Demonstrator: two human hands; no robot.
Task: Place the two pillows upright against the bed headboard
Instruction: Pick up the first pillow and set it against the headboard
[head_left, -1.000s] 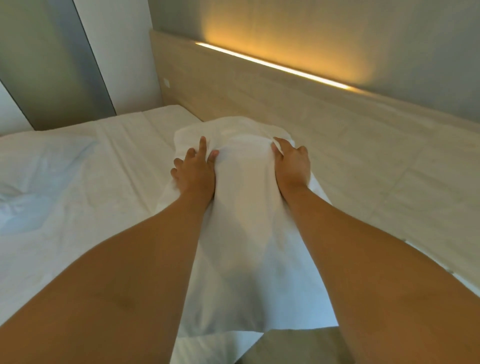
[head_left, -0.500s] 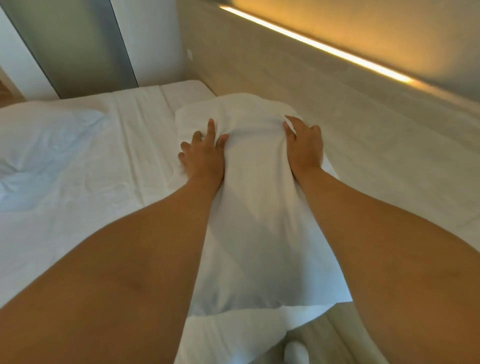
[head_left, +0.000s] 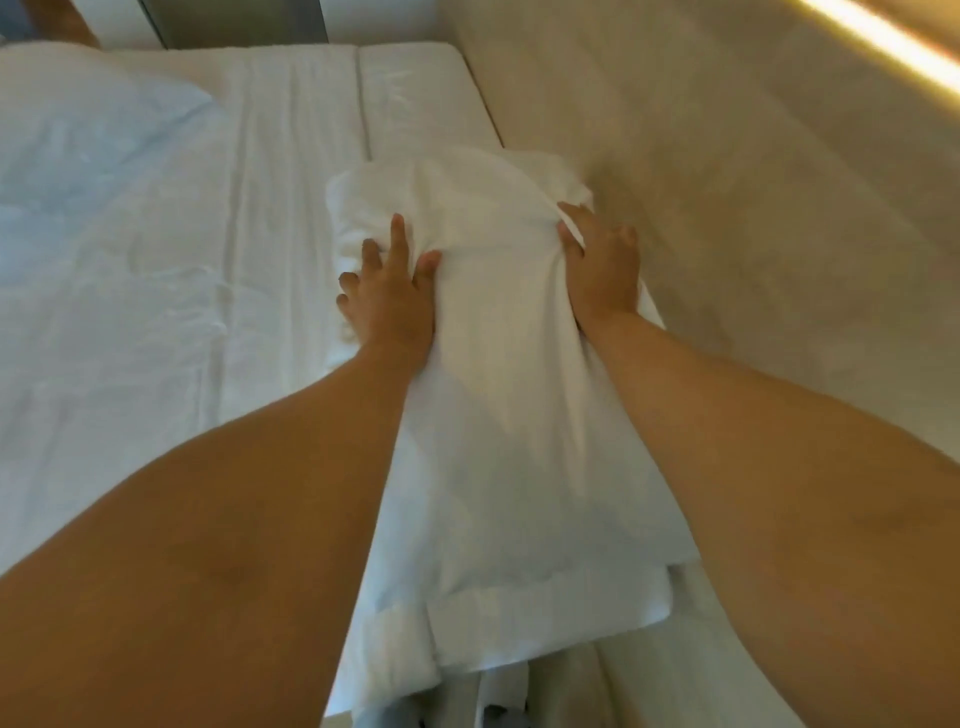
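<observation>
A white pillow (head_left: 498, 395) lies long-ways on the bed (head_left: 156, 312), right next to the wooden headboard (head_left: 753, 234). Its right side touches the headboard. You can't tell from here if it stands up or leans.

2 bare hands hold it near its far end — 1 on each side. The left hand (head_left: 389, 301) lies on the pillow's left side. Its fingers (head_left: 397, 234) are spread and push into the soft cloth, so the cloth bunches up around them. The hand is pressed on the pillow, not closed around it. The right hand (head_left: 602, 265) is on the pillow's right side, between the pillow and the headboard. It squeezes the cloth, and a little fold of white cloth pokes up by the thumb. Both arms reach out straight from the bottom of the view.

The near end of the pillow has a flat, folded edge and hangs close to the side of the bed.

A 2nd white pillow (head_left: 78, 140) lies flat on the bed far to the left — well apart from the first one. A bright yellow light strip (head_left: 893, 36) glows along the top of the headboard.
</observation>
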